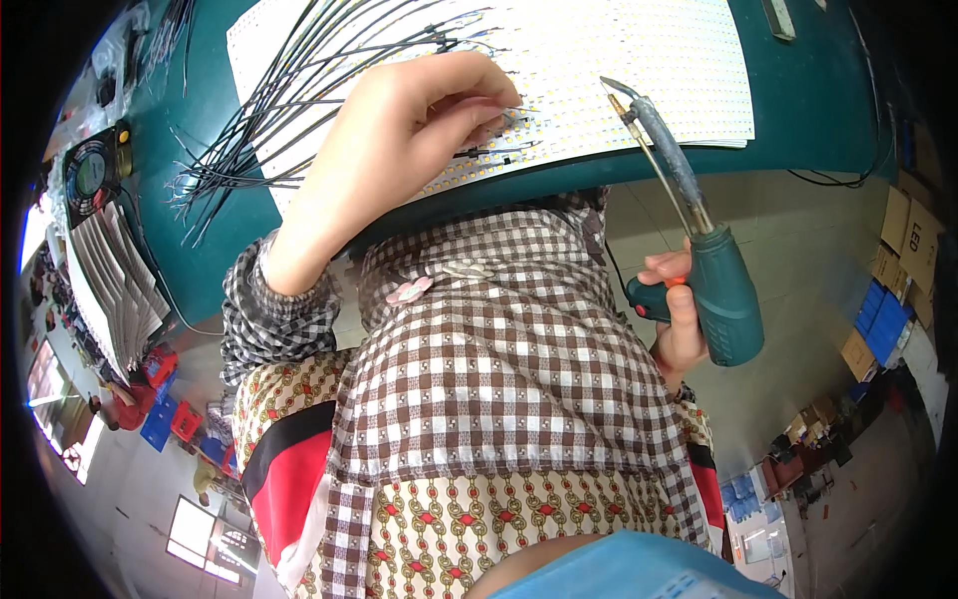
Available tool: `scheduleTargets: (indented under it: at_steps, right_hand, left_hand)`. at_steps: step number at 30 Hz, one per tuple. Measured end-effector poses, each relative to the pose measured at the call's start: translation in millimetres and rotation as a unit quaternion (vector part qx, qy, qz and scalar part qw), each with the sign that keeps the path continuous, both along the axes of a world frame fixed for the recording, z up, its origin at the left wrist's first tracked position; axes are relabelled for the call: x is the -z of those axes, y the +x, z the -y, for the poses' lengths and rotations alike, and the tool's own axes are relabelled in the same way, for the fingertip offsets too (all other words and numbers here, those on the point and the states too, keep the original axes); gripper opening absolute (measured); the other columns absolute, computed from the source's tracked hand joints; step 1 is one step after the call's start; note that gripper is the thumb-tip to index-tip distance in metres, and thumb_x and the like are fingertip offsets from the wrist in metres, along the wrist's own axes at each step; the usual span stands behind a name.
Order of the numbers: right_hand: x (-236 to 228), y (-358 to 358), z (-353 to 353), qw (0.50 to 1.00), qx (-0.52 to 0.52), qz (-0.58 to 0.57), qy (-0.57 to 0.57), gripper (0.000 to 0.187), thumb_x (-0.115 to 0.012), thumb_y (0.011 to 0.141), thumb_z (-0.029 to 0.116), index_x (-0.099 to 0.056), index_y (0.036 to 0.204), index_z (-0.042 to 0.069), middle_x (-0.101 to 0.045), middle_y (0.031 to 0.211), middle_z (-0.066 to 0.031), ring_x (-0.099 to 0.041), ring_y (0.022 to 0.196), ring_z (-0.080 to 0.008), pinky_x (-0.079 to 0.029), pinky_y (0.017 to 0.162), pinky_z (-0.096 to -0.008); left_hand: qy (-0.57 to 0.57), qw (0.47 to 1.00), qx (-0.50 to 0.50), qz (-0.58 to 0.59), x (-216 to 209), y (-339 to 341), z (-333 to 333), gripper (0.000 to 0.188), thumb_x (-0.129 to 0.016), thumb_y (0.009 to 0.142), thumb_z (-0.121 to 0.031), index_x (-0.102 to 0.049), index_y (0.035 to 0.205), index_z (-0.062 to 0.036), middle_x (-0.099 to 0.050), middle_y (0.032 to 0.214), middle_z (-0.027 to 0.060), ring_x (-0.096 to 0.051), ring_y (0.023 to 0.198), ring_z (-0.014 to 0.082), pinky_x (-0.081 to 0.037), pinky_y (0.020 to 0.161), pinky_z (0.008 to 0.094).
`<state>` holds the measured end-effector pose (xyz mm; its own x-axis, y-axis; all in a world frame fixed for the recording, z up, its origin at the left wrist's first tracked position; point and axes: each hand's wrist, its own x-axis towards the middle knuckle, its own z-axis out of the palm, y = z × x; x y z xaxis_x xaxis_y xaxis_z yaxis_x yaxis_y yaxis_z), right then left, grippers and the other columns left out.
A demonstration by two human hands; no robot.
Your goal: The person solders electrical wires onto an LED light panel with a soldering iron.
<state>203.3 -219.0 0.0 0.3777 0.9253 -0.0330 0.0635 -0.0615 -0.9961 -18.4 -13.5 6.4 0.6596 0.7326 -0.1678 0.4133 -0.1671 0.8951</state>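
- On the far side of the scene, a green table (798, 110) carries a large white panel (639, 70) dotted with rows of small yellow parts.
- Left hand (399, 150) rests on the near edge of that panel, its fingertips (499, 100) pressed together and pinching the end of a thin wire (499, 152) against the panel.
- Right hand (677, 309) is closed around the green handle of a soldering tool (723, 295), held to the right, off the near edge of the table.
- The tool's long metal barrel slants up and to the left, and its tip (611, 88) hangs over the white panel, just right of the left fingertips; whether it touches the panel cannot be told.
- A bundle of black wires (269, 110) fans out across the left part of the panel and table.
- At the far left sit a small fan (92, 172) and a stack of grey strips (115, 290).
- Both forearms wear checked brown-and-white sleeves.
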Motion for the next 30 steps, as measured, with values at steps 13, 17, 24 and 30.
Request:
scheduleTargets:
  at_steps: [13,17,24,30]
  right_hand:
    - [-1,-2,0,1.000,0.009,0.008,0.003,0.047,-0.058,0.090,0.017,-0.050,0.122,-0.017,-0.064,0.094,-0.0169,-0.064,0.076,-0.0239,-0.053,0.077,-0.0377]
    - [-3,-3,0,1.000,-0.001,0.017,-0.007,0.045,-0.058,0.090,0.018,-0.051,0.120,-0.016,-0.064,0.095,-0.0178,-0.064,0.076,-0.0239,-0.052,0.078,-0.0385]
    - [-9,-5,2,0.999,-0.029,0.035,-0.030,0.044,-0.058,0.091,0.018,-0.052,0.121,-0.014,-0.065,0.096,-0.0192,-0.065,0.077,-0.0251,-0.053,0.077,-0.0392]
    - [-10,-8,7,0.998,-0.037,0.028,-0.038,0.044,-0.059,0.090,0.015,-0.051,0.122,-0.014,-0.064,0.098,-0.0199,-0.064,0.080,-0.0262,-0.055,0.072,-0.0359]
  left_hand:
    - [0.105,0.990,-0.090,-0.011,11,11,20,0.008,-0.068,0.085,-0.004,-0.064,0.091,-0.0008,-0.065,0.080,0.0031,-0.063,0.072,0.0078,-0.050,0.064,0.0209]
    - [0.090,0.989,-0.117,-0.031,14,16,29,0.009,-0.069,0.084,-0.005,-0.064,0.089,-0.0011,-0.065,0.080,0.0030,-0.062,0.071,0.0079,-0.050,0.064,0.0209]
    - [0.104,0.980,-0.171,-0.001,20,25,31,0.005,-0.066,0.077,-0.011,-0.063,0.079,-0.0070,-0.061,0.073,0.0058,-0.060,0.062,0.0213,-0.049,0.057,0.0323]
    - [0.130,0.978,-0.161,-0.007,21,25,33,0.004,-0.065,0.076,-0.009,-0.061,0.077,-0.0073,-0.060,0.071,0.0062,-0.060,0.062,0.0236,-0.048,0.056,0.0355]
